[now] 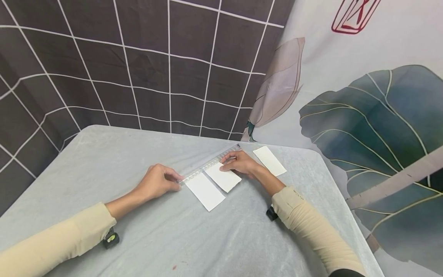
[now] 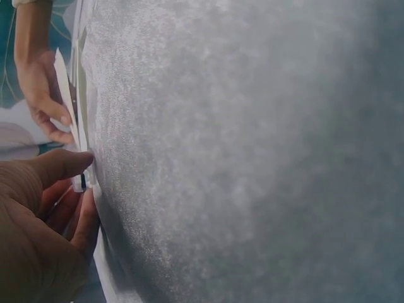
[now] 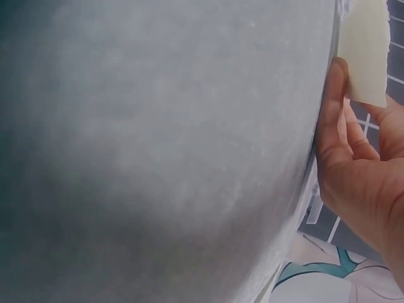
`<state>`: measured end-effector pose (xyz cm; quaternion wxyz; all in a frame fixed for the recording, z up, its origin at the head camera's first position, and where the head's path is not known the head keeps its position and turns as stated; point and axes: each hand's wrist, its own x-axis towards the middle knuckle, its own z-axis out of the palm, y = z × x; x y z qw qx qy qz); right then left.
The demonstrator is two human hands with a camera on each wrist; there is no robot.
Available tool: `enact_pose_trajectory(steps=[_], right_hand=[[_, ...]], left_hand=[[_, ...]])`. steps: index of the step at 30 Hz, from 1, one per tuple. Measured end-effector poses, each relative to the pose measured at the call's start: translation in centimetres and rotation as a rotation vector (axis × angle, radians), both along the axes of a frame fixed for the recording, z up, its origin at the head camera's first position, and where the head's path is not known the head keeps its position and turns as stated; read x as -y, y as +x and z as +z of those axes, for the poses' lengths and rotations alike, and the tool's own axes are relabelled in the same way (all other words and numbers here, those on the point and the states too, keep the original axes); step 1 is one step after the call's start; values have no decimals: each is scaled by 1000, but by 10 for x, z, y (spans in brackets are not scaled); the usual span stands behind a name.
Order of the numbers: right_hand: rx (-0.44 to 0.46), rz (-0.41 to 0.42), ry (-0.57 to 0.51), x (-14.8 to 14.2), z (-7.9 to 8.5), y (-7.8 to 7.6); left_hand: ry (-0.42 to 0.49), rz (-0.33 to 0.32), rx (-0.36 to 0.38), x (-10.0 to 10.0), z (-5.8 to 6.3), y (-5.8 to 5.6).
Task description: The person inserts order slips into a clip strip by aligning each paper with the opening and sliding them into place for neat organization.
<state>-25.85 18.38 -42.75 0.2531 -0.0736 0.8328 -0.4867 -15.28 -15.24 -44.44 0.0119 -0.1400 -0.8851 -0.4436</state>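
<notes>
A clear ruler (image 1: 209, 164) lies slantwise on the grey-covered table. My left hand (image 1: 157, 182) pinches its near left end between thumb and fingers; the left wrist view shows this ruler end (image 2: 81, 184) at the fingertips. Along the ruler's near edge lies a white paper strip (image 1: 205, 192). Beside that strip, my right hand (image 1: 242, 163) holds a shorter white paper piece (image 1: 225, 179) by its upper part, thumb on top. One edge of this paper (image 3: 366, 57) looks rough in the right wrist view, where it is raised at a tilt.
Another white paper strip (image 1: 270, 161) lies to the right, near the table's back edge. Behind the table (image 1: 138, 238) hangs a dark cloth (image 1: 149, 77) with white grid lines. A leaf-patterned curtain (image 1: 373, 115) hangs at the right.
</notes>
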Motion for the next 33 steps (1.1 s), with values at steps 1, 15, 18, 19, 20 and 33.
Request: enact_pose_trajectory(steps=[1,15,18,19,20,33], right_hand=[[3,-3,-2,0,0,0],[-6,-14,-19,0,2,5],[10,-20,-24,-2,2,6],[16,-23,-26,-2,2,7],[16,-25,-24,-3,3,7],[46,-29,-2,-9,5,9]], left_hand=[[-2,3,2,1,-3,-2],[-23,-13,15,2,-3,-6],[-51,1,26,4,-17,-15],[-60,4,25,5,-23,-19],[-56,0,19,7,-28,-22],[-57,-10,4,13,-46,-32]])
